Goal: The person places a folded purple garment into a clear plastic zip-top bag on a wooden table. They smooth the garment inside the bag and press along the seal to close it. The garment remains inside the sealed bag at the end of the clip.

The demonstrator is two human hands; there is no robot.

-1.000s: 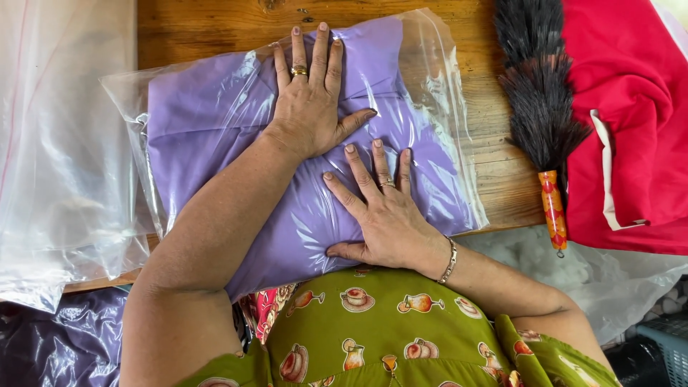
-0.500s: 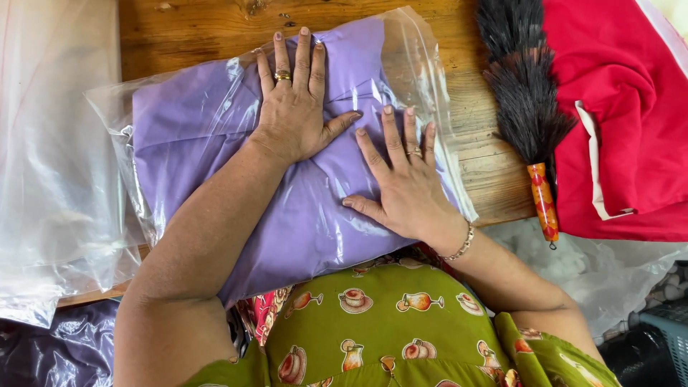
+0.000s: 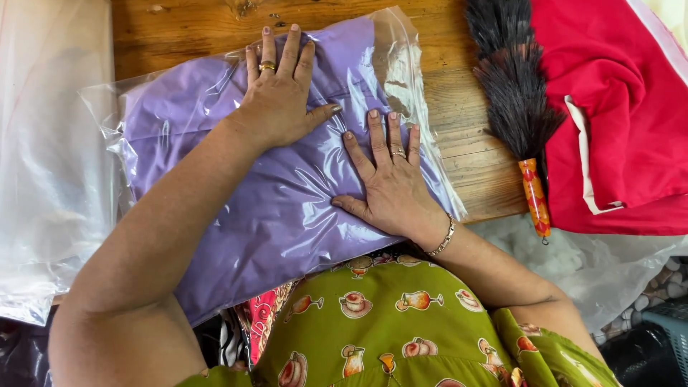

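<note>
A clear plastic bag (image 3: 408, 86) holding folded purple cloth (image 3: 279, 208) lies on a wooden table (image 3: 473, 165). My left hand (image 3: 279, 100) lies flat on the far part of the bag, fingers spread, a ring on one finger. My right hand (image 3: 390, 183) presses flat on the bag's near right part, fingers apart, with a ring and a bracelet at the wrist. Both palms rest on the plastic; neither grips it.
A dark feather duster (image 3: 512, 86) with an orange patterned handle (image 3: 536, 197) lies right of the bag. Red cloth (image 3: 623, 122) covers the far right. Clear plastic sheets (image 3: 50, 165) pile up at the left. More plastic (image 3: 595, 265) hangs below the table edge.
My right hand has slid up and to the right across the bag, smoothing the plastic. My left hand stays pressed on the far part.
</note>
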